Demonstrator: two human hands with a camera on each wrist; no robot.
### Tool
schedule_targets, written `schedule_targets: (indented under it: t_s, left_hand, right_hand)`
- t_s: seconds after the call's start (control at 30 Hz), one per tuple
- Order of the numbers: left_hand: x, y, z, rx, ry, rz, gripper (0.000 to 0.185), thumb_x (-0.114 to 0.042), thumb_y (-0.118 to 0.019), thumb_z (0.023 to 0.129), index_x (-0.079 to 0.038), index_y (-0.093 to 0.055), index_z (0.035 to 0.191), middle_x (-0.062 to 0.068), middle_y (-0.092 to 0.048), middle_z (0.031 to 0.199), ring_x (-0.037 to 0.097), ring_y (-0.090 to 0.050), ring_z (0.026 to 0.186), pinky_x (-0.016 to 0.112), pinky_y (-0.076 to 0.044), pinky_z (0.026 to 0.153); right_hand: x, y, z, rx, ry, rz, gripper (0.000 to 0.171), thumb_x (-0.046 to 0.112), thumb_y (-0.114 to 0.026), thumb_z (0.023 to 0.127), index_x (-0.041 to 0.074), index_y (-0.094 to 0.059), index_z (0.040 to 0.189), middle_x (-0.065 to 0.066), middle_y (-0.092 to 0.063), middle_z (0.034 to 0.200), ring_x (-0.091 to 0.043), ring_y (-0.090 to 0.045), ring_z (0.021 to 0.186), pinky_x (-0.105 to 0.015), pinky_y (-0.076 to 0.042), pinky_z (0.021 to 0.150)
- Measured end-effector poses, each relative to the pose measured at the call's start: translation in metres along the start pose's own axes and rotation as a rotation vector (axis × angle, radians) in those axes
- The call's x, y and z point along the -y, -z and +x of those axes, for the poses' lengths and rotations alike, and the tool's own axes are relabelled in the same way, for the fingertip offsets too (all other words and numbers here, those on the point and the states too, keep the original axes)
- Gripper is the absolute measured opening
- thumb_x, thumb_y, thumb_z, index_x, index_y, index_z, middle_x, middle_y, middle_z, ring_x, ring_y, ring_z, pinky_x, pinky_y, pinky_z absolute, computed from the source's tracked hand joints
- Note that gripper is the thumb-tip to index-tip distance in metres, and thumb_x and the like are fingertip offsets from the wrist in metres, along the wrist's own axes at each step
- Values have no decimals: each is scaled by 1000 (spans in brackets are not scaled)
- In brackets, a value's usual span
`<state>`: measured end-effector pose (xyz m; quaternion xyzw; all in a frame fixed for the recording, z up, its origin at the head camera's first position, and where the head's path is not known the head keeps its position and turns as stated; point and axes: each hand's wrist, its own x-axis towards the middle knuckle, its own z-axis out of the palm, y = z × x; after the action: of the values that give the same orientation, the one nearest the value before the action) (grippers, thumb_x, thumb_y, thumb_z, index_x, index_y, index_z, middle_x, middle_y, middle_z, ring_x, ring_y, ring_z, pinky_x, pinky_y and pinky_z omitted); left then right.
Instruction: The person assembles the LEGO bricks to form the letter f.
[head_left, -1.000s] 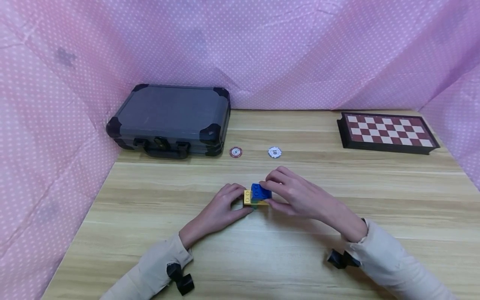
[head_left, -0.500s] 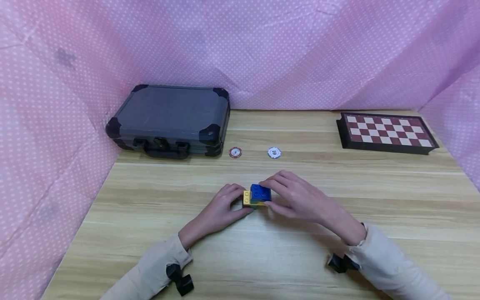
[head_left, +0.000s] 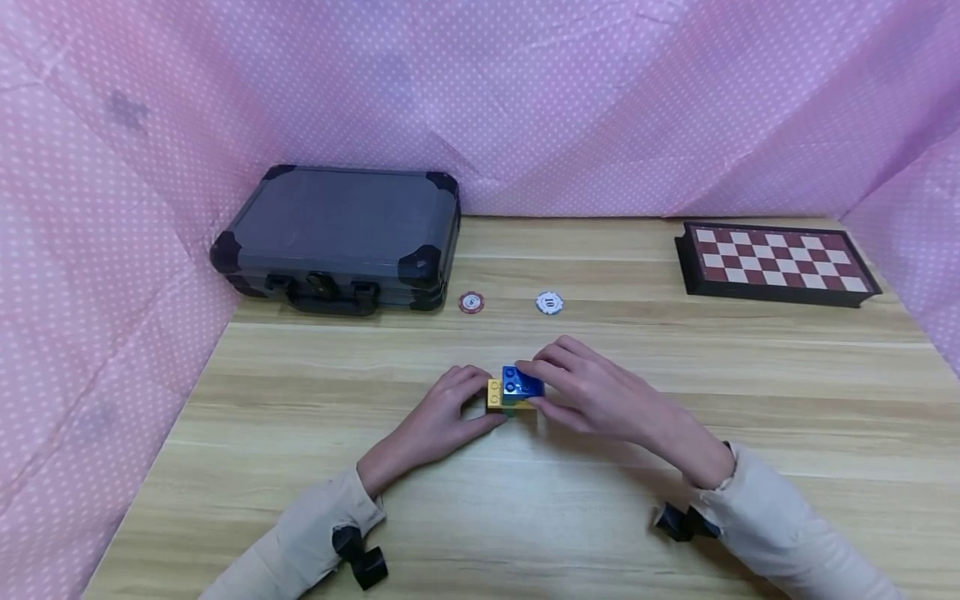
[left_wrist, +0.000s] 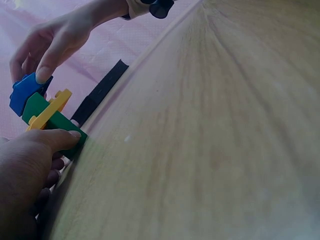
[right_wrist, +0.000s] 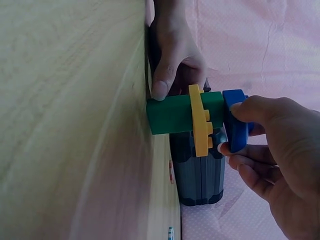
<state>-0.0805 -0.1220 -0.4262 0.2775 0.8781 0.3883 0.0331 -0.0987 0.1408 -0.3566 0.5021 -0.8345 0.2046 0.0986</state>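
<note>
A small stack of toy building bricks stands on the table in front of me. Its base is a green brick point(right_wrist: 170, 114), with a thin yellow plate point(right_wrist: 200, 122) above it and more green over that. On top sits a blue brick point(head_left: 517, 384), which looks slightly tilted against the upper green in the left wrist view. My left hand point(head_left: 438, 421) pinches the lower green brick between thumb and fingers. The blue brick is pinched by my right hand point(head_left: 600, 390), thumb on the near side. Its right part lies under those fingers in the head view.
A dark grey case point(head_left: 341, 225) with black corners lies at the back left. Between it and a checkered game board point(head_left: 780, 262) at the back right are a red poker chip point(head_left: 471, 302) and a white one point(head_left: 549, 303). Pink dotted cloth point(head_left: 525, 108) hangs behind the wooden table point(head_left: 540, 533).
Over the last second, the blue brick and my right hand shift only slightly on top of the stack. My left hand keeps its hold on the green base.
</note>
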Motion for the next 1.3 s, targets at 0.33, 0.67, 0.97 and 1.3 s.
schedule_targets:
  t_s: [0.33,0.67,0.97,1.3]
  left_hand:
    - [0,0,0,7,9,-4,35,-24,-83,91,-11,-71,122,-1,-64,122,14,-54,110,38,-51,94]
    - [-1,0,0,14,14,-4,35,-24,-82,92,-11,-71,122,-1,-64,123,14,-54,110,38,-51,94]
    - [0,1,0,9,4,-1,34,-24,-82,92,-11,-71,122,0,-64,123,14,-54,111,37,-51,94]
    - [-1,0,0,1,-5,-2,34,-24,-82,92,-10,-71,121,0,-64,122,15,-55,110,38,-51,94]
  right_hand:
    - [2,3,3,66,-34,-7,46,14,-81,90,2,-66,132,-11,-67,117,-24,-59,106,-37,-57,86]
    - [2,6,5,85,-31,-4,45,15,-82,89,3,-67,131,-10,-68,113,-23,-58,103,-34,-57,83]
    - [0,-2,1,19,-54,31,47,21,-80,90,5,-67,132,-6,-67,112,-19,-57,100,-34,-54,82]
    - [-1,-10,-8,-26,-60,26,57,28,-76,93,3,-59,142,-10,-64,122,-23,-57,109,-40,-53,91]
